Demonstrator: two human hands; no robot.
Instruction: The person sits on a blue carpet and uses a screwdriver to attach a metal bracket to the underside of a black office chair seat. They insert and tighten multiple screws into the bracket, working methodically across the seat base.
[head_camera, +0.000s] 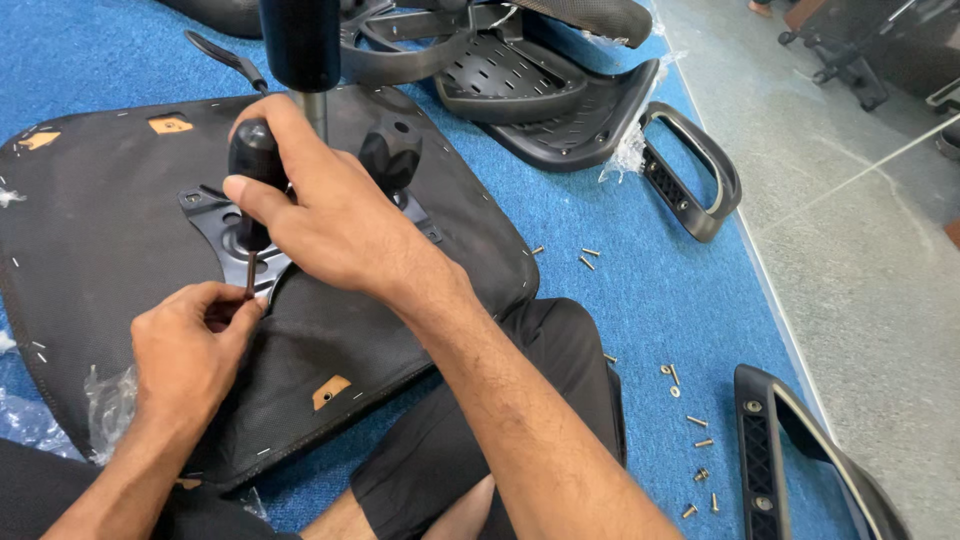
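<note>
A black upturned chair seat (100, 230) lies on the blue carpet, with a black metal mounting plate (212, 222) bolted at its middle. My right hand (320, 200) grips the black handle of a screwdriver (254, 165), held upright with its shaft pointing down at the plate's near edge. My left hand (190, 355) pinches the screwdriver's tip, and likely a screw hidden there, between thumb and fingers. A black gas-lift cylinder (302, 45) rises from the plate just behind my right hand.
Several loose brass screws (695, 440) lie scattered on the blue carpet (640, 290) to the right. A black armrest (690, 170) and chair back parts (540, 85) lie behind. Another armrest (790, 450) sits at the lower right. Grey floor borders the carpet.
</note>
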